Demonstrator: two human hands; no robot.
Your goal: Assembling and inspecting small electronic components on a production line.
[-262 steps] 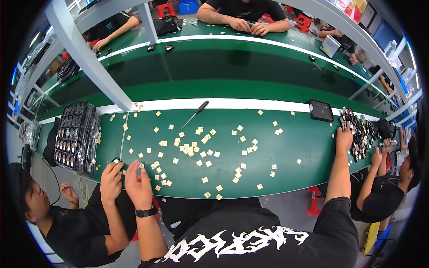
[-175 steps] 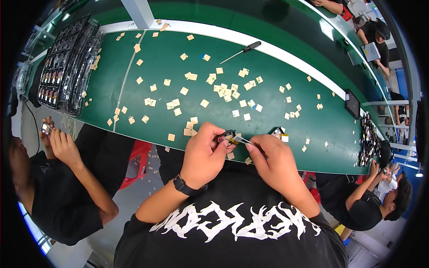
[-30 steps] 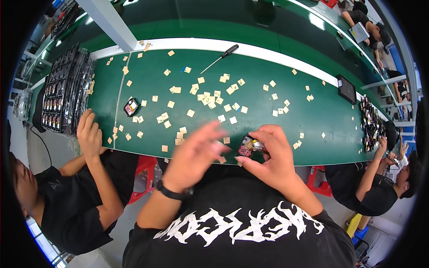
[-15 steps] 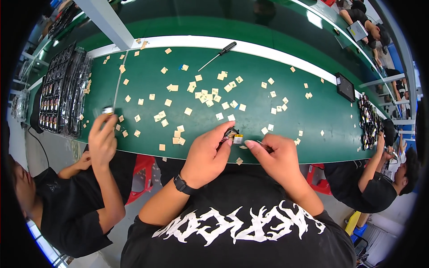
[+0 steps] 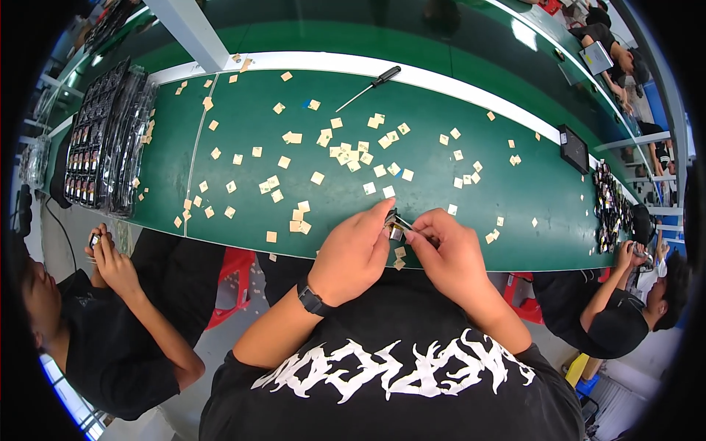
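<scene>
- Head view, lower centre of the frame: the left hand [image 5: 358,248] and the right hand [image 5: 447,253] meet at the near edge of a long green table [image 5: 243,213], fingers pinched close around a small dark part [image 5: 395,229] held between them, with a thin metal tool tip touching it on the right hand's side.
- Just beyond the hands, small tan squares [image 5: 353,151] lie scattered over the green surface, thickest at the middle of the frame; a few sit right beside the hands at the table edge.
- At lower left, a seated person in black holds a small item in both hands [image 5: 103,246], below the table edge.
- At right, another person in black [image 5: 625,309] sits at the table's end, near a pile of dark parts [image 5: 610,209].
- Left of the frame: stacked black trays [image 5: 103,140] rest on the table.
- Upper centre: a screwdriver [image 5: 375,81] lies beside a white strip [image 5: 441,81] running along the table's far edge.
- A black flat device [image 5: 573,148] lies at upper right.
- Beyond, a darker green bench and a pale post [image 5: 195,33] at upper left.
</scene>
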